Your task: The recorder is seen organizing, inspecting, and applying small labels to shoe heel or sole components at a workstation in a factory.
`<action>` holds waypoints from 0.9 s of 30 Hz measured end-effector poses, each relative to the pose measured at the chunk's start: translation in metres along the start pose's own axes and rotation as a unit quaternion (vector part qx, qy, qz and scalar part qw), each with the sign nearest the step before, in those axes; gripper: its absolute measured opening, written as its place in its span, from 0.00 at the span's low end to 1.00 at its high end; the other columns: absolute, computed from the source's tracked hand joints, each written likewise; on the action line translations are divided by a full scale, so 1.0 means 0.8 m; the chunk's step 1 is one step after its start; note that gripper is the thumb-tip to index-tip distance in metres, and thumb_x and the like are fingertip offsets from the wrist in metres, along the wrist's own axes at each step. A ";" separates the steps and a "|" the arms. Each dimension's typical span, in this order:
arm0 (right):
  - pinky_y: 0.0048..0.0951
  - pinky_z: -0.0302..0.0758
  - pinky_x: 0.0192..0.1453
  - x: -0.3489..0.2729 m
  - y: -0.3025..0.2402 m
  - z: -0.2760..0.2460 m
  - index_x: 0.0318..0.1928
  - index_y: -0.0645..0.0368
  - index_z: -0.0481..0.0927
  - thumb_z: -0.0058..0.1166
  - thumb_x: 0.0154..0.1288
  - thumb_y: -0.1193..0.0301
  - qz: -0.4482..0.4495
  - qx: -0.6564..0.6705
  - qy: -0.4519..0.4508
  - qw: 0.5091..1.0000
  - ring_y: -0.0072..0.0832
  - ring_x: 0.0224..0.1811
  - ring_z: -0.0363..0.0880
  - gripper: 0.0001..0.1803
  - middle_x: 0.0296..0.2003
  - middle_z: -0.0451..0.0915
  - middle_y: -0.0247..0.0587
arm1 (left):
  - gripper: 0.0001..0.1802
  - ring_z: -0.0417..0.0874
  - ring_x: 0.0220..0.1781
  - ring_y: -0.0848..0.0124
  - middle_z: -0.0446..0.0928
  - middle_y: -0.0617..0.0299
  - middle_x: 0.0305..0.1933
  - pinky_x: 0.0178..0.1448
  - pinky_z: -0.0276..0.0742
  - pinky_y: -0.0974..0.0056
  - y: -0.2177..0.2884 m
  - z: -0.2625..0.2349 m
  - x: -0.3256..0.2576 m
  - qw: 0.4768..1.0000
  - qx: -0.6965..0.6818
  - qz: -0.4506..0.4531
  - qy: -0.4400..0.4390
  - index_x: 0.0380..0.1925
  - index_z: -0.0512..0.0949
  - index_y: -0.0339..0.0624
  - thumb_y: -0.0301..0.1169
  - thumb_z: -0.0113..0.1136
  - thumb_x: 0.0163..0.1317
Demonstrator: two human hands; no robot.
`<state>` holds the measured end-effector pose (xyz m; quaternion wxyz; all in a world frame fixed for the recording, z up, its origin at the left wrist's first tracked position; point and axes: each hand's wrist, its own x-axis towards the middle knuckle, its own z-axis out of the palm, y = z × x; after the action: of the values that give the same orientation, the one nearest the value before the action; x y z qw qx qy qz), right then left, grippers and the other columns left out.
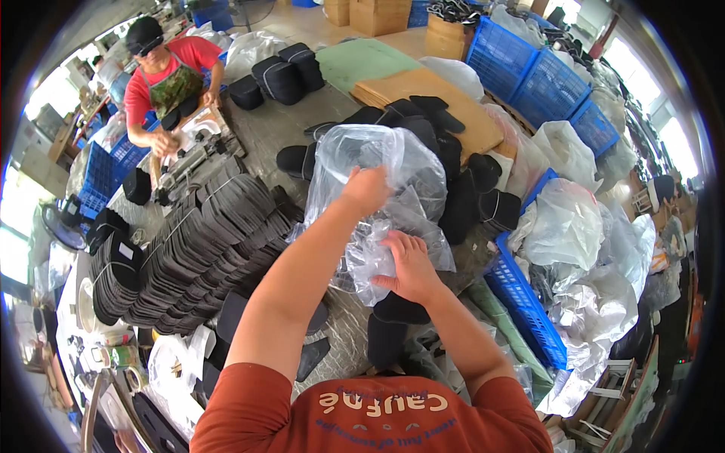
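Note:
A large clear plastic bag (pixel 423 162) stands on the table in front of me, its wide mouth facing up. My left hand (pixel 368 190) is over the bag's mouth, its fingers partly hidden and smeared by motion. Lower down, my right hand (pixel 413 266) has its thumb and fingers around the crumpled side of the bag. Black insole-shaped pieces (pixel 461 200) lie behind and to the right of the bag. More dark pieces (pixel 387 332) rest below my right hand, close to my body.
Long rows of tied black insole-like stacks (pixel 204 241) fill the table's left. Black bundles (pixel 278 79) and brown cardboard sheets (pixel 430 94) lie farther back. Blue crates (pixel 529 317) and loose plastic bags (pixel 563 226) crowd the right. A person in red (pixel 177 75) works across the table.

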<state>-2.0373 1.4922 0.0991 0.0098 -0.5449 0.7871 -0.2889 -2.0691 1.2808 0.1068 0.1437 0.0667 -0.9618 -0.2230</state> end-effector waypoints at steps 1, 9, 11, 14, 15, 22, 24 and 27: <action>0.49 0.57 0.59 -0.006 0.007 -0.008 0.53 0.58 0.67 0.63 0.47 0.50 0.006 0.015 0.017 1.000 0.49 0.55 0.66 0.37 0.55 0.65 0.51 | 0.10 0.80 0.33 0.53 0.78 0.52 0.26 0.39 0.73 0.54 0.015 -0.012 0.016 0.995 -0.072 -0.052 -0.037 0.37 0.78 0.37 0.28 0.55 0.55; 0.31 0.67 0.47 0.000 -0.009 -0.044 0.46 0.62 0.69 0.63 0.54 0.63 0.098 0.320 0.369 0.867 0.27 0.42 0.70 0.24 0.41 0.72 0.40 | 0.12 0.78 0.40 0.69 0.77 0.54 0.35 0.45 0.72 0.64 0.087 -0.090 -0.045 0.889 -0.213 0.260 -0.310 0.42 0.77 0.38 0.23 0.51 0.58; 0.22 0.66 0.37 0.002 -0.013 -0.047 0.40 0.63 0.69 0.56 0.58 0.75 0.137 0.300 0.367 0.870 0.19 0.31 0.67 0.12 0.31 0.71 0.33 | 0.11 0.78 0.42 0.65 0.77 0.54 0.37 0.47 0.72 0.64 0.082 -0.079 -0.049 0.889 -0.263 0.212 -0.309 0.39 0.77 0.37 0.22 0.51 0.55; 0.14 0.66 0.38 -0.012 -0.009 -0.041 0.39 0.62 0.69 0.48 0.64 0.81 0.136 0.462 0.412 0.774 0.10 0.32 0.68 0.05 0.32 0.72 0.28 | 0.21 0.76 0.51 0.57 0.77 0.50 0.46 0.57 0.68 0.64 0.071 -0.065 -0.049 0.839 -0.439 0.043 -0.318 0.46 0.75 0.38 0.17 0.45 0.51; 0.14 0.67 0.38 -0.020 -0.005 -0.039 0.39 0.61 0.69 0.48 0.65 0.80 0.140 0.455 0.416 0.774 0.11 0.33 0.70 0.04 0.33 0.74 0.30 | 0.22 0.76 0.51 0.55 0.76 0.49 0.47 0.58 0.68 0.61 0.077 -0.064 -0.054 0.920 -0.274 0.106 -0.258 0.48 0.75 0.39 0.19 0.45 0.51; 0.13 0.65 0.35 -0.044 -0.011 -0.046 0.39 0.62 0.69 0.49 0.64 0.80 0.148 0.442 0.417 0.780 0.10 0.30 0.67 0.05 0.31 0.72 0.30 | 0.15 0.77 0.46 0.52 0.79 0.47 0.36 0.50 0.70 0.50 0.118 -0.083 -0.066 0.916 0.133 0.056 -0.375 0.43 0.76 0.42 0.27 0.48 0.54; 0.14 0.67 0.36 -0.049 -0.014 -0.050 0.39 0.62 0.69 0.49 0.64 0.81 0.143 0.447 0.414 0.780 0.11 0.32 0.68 0.05 0.31 0.72 0.30 | 0.14 0.77 0.43 0.51 0.79 0.47 0.33 0.47 0.71 0.50 0.109 -0.072 -0.067 0.924 0.140 0.099 -0.343 0.41 0.76 0.42 0.28 0.49 0.54; 0.13 0.67 0.36 -0.047 -0.020 -0.053 0.40 0.63 0.69 0.48 0.64 0.81 0.146 0.460 0.408 0.775 0.11 0.32 0.68 0.05 0.32 0.72 0.30 | 0.12 0.78 0.41 0.50 0.78 0.46 0.32 0.47 0.71 0.51 0.088 -0.035 -0.046 0.973 0.072 0.134 -0.175 0.39 0.76 0.38 0.28 0.48 0.56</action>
<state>-2.0224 1.5397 0.1307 -0.0210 -0.1851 0.5600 -0.8073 -2.0301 1.3391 0.1533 -0.0031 -0.0924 -0.9858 -0.1405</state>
